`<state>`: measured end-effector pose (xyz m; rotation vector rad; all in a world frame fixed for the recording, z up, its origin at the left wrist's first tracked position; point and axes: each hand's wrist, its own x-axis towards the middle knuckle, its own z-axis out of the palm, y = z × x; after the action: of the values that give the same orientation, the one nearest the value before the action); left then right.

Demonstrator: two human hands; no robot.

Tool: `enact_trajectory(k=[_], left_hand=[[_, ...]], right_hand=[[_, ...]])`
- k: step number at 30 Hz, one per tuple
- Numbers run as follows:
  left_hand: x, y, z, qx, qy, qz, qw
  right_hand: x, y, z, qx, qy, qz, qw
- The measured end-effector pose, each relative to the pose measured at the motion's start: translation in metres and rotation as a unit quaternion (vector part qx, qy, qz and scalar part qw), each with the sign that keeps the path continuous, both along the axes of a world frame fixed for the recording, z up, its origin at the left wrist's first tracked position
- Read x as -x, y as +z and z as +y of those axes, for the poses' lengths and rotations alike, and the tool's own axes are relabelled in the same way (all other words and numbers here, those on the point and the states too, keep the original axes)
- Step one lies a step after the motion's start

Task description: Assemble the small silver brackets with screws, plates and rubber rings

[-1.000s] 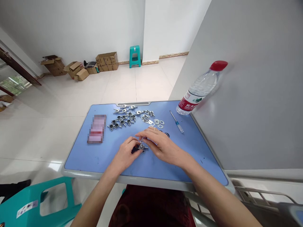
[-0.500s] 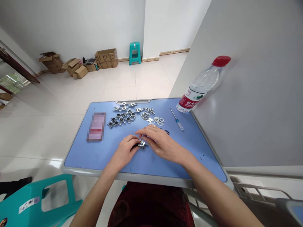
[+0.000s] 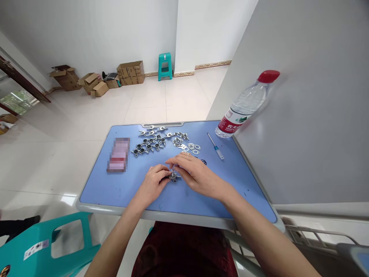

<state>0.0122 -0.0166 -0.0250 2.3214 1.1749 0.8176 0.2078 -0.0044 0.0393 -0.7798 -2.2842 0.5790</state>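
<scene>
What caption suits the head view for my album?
Left hand and right hand together at a small metal fitting on a blue table, screwdriver beyond.

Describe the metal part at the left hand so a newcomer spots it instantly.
Find the blue table, then the left hand over it. The metal part juts rightward from its grip, apart from the metal pieces clustered farther back.

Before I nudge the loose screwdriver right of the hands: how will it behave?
The screwdriver may roll or swing, as it's slim and lies loose on the smooth-looking table. It should stay stiff: the shaft looks like straight metal. Probably light, given the thin shaft and clear, plastic-looking handle.
</scene>
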Motion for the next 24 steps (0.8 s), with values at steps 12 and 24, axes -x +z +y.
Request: enact_trajectory(k=[12,24], left_hand=[[0.001,-0.003,0.001,-0.001,0.003,0.004,1.000],[-0.002,0.002,0.000,0.021,0.004,0.008,1.000]], right_hand=[[0.002,0.002,0.000,0.002,0.005,0.000,1.000],[0.012,-0.012,0.000,-0.065,-0.029,-0.056,0.996]])
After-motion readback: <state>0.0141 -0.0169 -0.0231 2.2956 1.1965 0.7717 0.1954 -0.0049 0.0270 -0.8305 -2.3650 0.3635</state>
